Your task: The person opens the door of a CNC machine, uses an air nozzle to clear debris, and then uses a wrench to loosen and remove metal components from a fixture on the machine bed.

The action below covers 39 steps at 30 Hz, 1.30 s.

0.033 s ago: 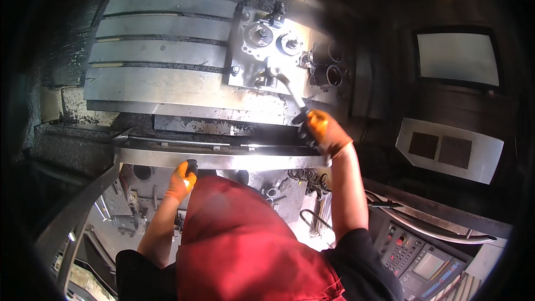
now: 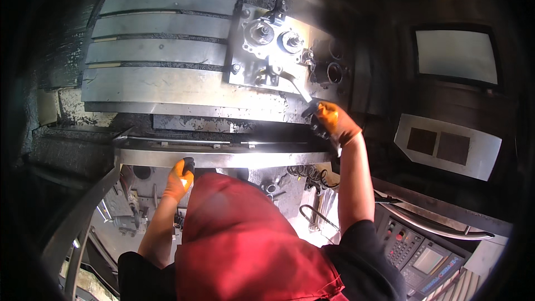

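Up and to the left of the right hand (image 2: 333,122), which grips its handle, the wrench (image 2: 295,86) slants toward the metal fixture (image 2: 267,44), while the farther left hand (image 2: 179,178) clasps the table's front edge (image 2: 223,159).

The left hand (image 2: 179,180), in an orange glove, sits left of centre in the lower half of the frame, fingers curled closed around something small and dark. Its bare forearm runs down and left to a black sleeve at the lower edge. The right hand (image 2: 333,122), also orange-gloved, is raised right of centre, fist closed, knuckles up. Its bare forearm drops nearly straight down to a black sleeve at lower right.
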Each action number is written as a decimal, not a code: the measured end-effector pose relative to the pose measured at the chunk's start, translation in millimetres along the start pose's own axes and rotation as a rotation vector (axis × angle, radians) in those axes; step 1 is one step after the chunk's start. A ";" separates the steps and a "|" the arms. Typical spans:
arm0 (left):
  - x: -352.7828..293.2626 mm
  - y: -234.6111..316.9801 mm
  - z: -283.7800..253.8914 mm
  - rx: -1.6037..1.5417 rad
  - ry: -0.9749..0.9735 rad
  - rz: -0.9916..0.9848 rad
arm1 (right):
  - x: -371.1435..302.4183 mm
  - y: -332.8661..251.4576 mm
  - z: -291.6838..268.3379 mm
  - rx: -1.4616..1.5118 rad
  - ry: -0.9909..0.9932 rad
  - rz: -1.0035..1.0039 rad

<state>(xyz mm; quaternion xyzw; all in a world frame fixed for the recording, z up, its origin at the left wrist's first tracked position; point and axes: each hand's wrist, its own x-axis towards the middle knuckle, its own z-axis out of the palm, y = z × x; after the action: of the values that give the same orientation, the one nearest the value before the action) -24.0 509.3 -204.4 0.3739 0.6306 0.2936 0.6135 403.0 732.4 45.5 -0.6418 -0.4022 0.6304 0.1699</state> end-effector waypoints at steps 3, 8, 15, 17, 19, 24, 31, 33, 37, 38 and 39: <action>-0.9 9.3 -20.0 0.000 -0.006 -0.097 | 26.1 3.3 -36.9 -0.181 -0.083 0.064; -13.5 4.0 -29.4 0.004 0.007 -0.010 | 17.8 59.7 62.6 0.684 0.178 0.381; 44.3 14.4 10.9 0.316 -0.106 0.172 | 23.2 83.7 141.3 1.154 0.065 0.085; 97.2 67.5 37.4 0.375 0.083 0.451 | 13.4 64.6 153.8 0.677 0.275 -0.146; 149.5 160.2 60.4 0.239 0.111 0.564 | 7.8 66.6 137.6 0.644 0.217 -0.302; 250.4 337.0 123.8 0.468 0.489 1.076 | 31.5 10.3 -17.3 0.123 0.128 -0.384; 292.7 336.6 169.2 0.703 0.589 1.050 | 212.3 -118.9 -177.6 -1.301 0.428 -0.810; 296.6 332.2 174.9 0.696 0.599 1.045 | 246.7 -137.3 -184.6 -1.439 0.337 -0.675; 288.7 337.7 167.7 0.706 0.595 1.038 | 295.3 -168.9 -183.4 -1.619 0.211 -0.840; 289.5 335.3 166.8 0.714 0.600 1.032 | 303.1 -179.1 -186.0 -1.609 0.144 -0.884; 291.0 335.2 167.2 0.717 0.604 1.032 | 311.0 -187.9 -190.1 -1.600 0.112 -0.965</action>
<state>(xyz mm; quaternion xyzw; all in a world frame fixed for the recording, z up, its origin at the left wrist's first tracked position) 188.8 920.2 -100.2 0.7072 0.5732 0.4125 0.0322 489.2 1130.8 0.6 -0.3609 -0.9306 -0.0044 -0.0602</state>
